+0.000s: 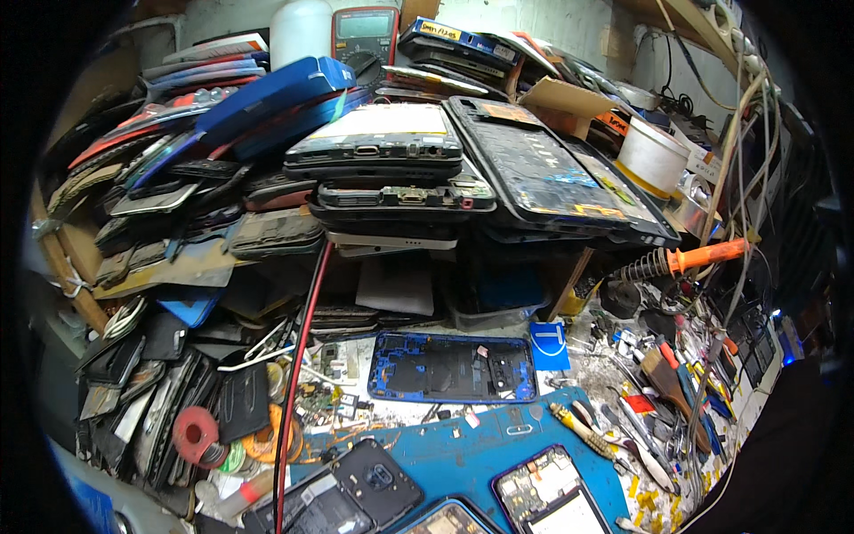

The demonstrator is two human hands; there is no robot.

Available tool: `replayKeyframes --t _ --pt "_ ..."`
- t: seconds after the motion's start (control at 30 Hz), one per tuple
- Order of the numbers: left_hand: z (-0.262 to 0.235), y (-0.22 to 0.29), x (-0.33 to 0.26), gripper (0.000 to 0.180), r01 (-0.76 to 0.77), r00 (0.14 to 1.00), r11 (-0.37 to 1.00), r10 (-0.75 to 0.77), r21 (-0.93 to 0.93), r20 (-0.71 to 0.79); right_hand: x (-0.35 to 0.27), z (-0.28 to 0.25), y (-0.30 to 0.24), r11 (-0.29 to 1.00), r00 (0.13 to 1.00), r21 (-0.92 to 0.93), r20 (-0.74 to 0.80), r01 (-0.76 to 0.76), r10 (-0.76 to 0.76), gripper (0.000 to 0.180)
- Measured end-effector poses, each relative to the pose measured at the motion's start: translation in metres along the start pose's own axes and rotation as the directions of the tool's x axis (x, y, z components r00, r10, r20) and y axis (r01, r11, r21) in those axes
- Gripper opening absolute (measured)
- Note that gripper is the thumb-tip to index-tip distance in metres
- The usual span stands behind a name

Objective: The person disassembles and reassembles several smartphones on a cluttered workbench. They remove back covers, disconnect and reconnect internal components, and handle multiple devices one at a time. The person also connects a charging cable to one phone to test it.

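Neither of my hands shows in the head view. On the blue work mat [445, 458] at the near edge lies a black phone back cover [356, 489] with a camera opening. Right of it, a phone [427, 521] is cut off by the lower edge. An opened phone [551, 489] shows its circuit board and a white battery area. Behind the mat lies a blue-edged phone frame [452, 368], bare inside. A red and black cable [298, 374] hangs down in front of the bench.
A shelf holds stacked phones [391, 196], a large tablet frame [551, 169], a blue box [267, 98] and a multimeter [365, 40]. An orange-handled soldering iron [707, 256] rests at right above tweezers, a brush [676, 383] and pliers [583, 432]. Solder reels [196, 432] stand left.
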State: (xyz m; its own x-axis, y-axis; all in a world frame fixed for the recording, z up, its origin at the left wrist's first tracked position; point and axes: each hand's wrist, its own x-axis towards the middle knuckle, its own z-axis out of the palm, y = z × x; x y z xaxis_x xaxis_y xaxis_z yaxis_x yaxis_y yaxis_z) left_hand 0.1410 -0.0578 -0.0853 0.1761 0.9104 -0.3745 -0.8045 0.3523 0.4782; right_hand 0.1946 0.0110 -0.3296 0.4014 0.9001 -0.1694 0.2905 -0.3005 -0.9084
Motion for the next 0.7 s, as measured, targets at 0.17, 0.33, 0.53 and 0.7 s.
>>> replayKeyframes --t 0.17,0.33,0.53,0.7 --pt "0.000 0.012 0.015 0.047 0.016 1.000 1.000 -0.016 0.002 -0.024 0.007 0.005 0.002 0.999 0.999 -0.018 -0.020 -0.034 0.033 0.022" --pt "0.000 0.017 0.023 0.047 0.026 0.999 1.000 -0.025 0.017 -0.033 0.010 0.007 0.002 0.999 0.998 -0.014 -0.026 -0.052 0.052 0.021" --pt "-0.004 0.015 0.026 0.047 0.027 0.999 0.999 -0.026 0.033 -0.029 0.008 0.007 0.003 0.998 0.998 -0.011 -0.023 -0.058 0.058 0.020" --pt "-0.005 0.016 0.030 0.047 0.025 0.999 0.999 -0.024 0.044 -0.033 0.010 0.008 0.002 0.998 0.998 -0.009 -0.023 -0.054 0.054 0.019"
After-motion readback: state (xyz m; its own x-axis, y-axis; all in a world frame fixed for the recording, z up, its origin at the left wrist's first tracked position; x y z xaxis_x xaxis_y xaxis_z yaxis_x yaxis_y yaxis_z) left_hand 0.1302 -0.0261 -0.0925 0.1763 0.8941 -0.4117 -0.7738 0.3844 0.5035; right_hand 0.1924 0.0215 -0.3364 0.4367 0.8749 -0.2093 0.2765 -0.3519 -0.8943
